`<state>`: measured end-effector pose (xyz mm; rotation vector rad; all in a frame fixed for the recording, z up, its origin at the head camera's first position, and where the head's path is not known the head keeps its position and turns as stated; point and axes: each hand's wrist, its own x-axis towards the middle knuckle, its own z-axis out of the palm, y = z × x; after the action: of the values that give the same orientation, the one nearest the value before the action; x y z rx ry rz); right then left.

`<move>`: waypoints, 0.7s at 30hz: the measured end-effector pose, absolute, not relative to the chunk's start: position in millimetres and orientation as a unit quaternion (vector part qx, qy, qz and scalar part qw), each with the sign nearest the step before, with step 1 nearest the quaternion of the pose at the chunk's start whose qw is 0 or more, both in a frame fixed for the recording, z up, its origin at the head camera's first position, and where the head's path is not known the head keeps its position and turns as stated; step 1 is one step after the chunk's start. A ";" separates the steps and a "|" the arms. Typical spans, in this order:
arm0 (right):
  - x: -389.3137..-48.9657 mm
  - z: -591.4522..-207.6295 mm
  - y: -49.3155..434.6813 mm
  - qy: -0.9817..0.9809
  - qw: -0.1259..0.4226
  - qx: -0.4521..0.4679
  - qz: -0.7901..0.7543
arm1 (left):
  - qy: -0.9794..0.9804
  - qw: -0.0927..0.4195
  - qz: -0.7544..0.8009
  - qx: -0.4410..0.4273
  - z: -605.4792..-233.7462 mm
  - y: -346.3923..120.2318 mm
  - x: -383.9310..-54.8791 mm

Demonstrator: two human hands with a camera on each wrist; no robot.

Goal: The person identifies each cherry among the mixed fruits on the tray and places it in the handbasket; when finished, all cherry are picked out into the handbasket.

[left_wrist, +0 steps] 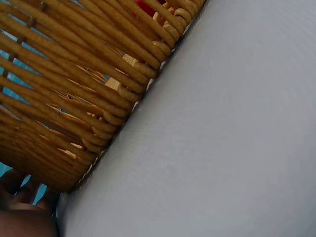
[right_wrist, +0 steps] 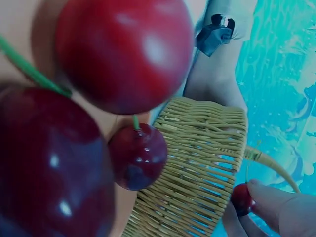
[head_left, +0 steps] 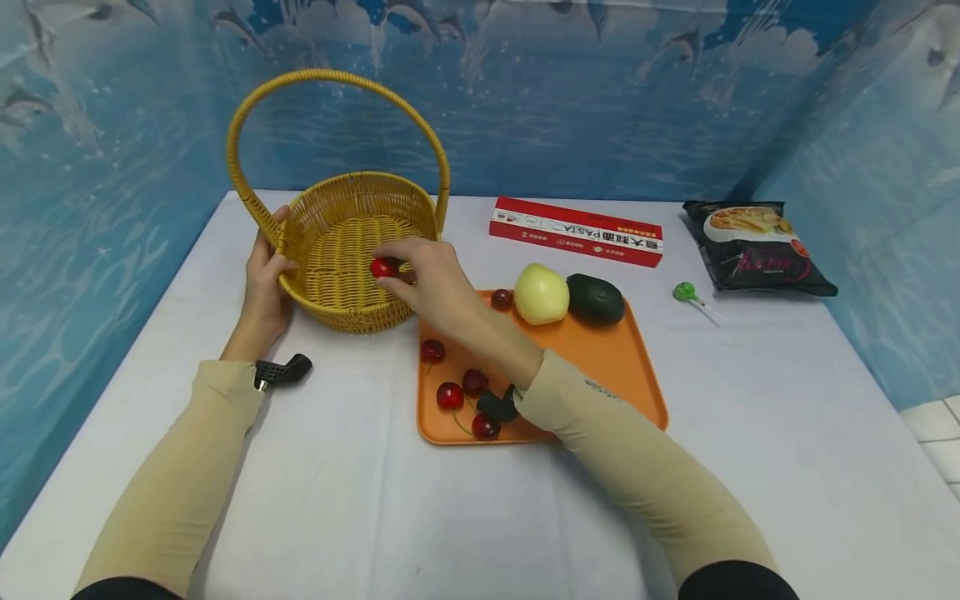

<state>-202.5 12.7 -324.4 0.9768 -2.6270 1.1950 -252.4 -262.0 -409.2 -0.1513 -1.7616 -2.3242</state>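
Note:
A yellow wicker basket [head_left: 339,317] with a tall arched handle stands at the back left of the white table. My left hand [head_left: 263,287] grips its left side by the handle's foot, with the thumb at the rim; in the left wrist view, fingers curve round the woven wall. Over the basket's right part, my right hand [head_left: 442,283] pinches a red cherry [head_left: 383,267] between thumb and fingers. The right wrist view shows this cherry's thin stem pointing up. Several dark red cherries [head_left: 450,396] lie on an orange tray [head_left: 600,367], partly covered by the right forearm.
A pale green apple-like fruit [head_left: 542,294] and a dark green avocado [head_left: 596,300] sit at the tray's back edge. Behind them lies a red pasta box [head_left: 576,232]. To the right are a green lollipop [head_left: 686,292] and a black food packet [head_left: 757,250].

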 end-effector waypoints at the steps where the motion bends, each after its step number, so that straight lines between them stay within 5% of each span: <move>1: -203.0 -325.6 11.9 -0.867 0.046 0.320 0.380 | -0.599 0.108 -0.792 -0.052 -409.4 -261.4 -252.5; 21: -192.9 -316.7 31.5 -0.874 0.052 0.338 0.346 | -0.607 0.102 -0.787 -0.046 -407.6 -261.9 -251.4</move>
<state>-192.9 31.5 -316.7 1.0284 -2.6565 1.0524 -251.4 -261.9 -407.6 -0.1346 -1.7913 -2.3241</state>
